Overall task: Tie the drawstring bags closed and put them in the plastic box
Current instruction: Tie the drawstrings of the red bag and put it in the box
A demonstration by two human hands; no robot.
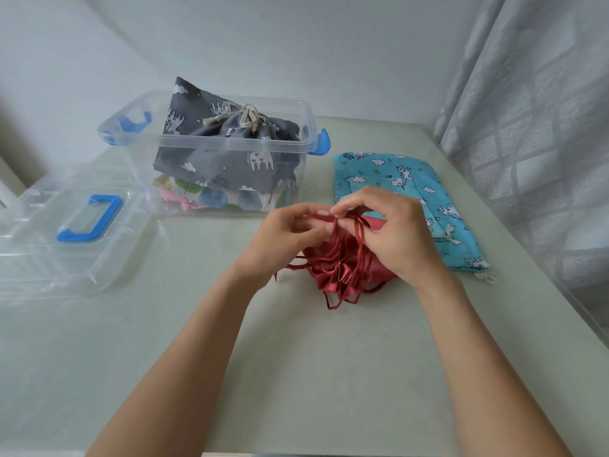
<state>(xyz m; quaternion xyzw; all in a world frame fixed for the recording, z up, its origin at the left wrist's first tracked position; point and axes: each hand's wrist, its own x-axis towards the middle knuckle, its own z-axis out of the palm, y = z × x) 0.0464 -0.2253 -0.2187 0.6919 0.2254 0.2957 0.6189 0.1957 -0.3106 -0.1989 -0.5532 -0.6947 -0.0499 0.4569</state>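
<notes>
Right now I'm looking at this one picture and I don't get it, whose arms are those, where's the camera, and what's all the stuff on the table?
No machine here: a person is working bare-handed. The single picture comes from a wide-angle camera on their head, looking forward and down, so the arms reach in from the bottom.

The left hand and the right hand both pinch the red cords of a red drawstring bag, whose mouth is gathered; that grip looks like knot-tying.

On the pale table stands a clear plastic box with blue latches. A grey drawstring bag, already tied, sits in it on top of other patterned fabric. The box's lid, with a blue handle, lies to the left. A blue patterned bag lies flat to the right.
</notes>
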